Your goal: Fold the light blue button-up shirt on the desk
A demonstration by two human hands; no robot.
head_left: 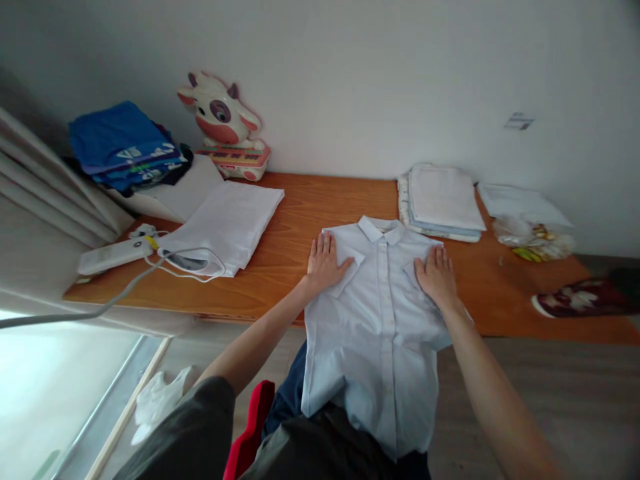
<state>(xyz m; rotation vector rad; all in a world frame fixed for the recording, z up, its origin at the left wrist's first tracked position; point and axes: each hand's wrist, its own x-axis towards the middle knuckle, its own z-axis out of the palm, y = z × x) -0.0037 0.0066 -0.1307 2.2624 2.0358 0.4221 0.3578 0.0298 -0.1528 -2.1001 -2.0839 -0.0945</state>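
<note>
A white button-up shirt [386, 320] lies front side up, its collar on the wooden table [300, 200] and its lower half hanging over the front edge onto my lap. Flat on the shirt's left shoulder and sleeve area rests my left hand [326, 261], fingers stretched out and thumb apart. On the opposite shoulder my right hand [436, 275] presses down the same way, fingers extended over the sleeve. Neither hand grips the cloth. The shirt's back side is hidden.
Folded white cloth [443, 197] is stacked behind the shirt. Further right lie a clear plastic bag [533, 237] and a dark red shoe [575, 297]. To the left are a white cloth [235, 213], a power strip [117, 253], a cow toy [223, 117] and folded blue clothes [123, 143].
</note>
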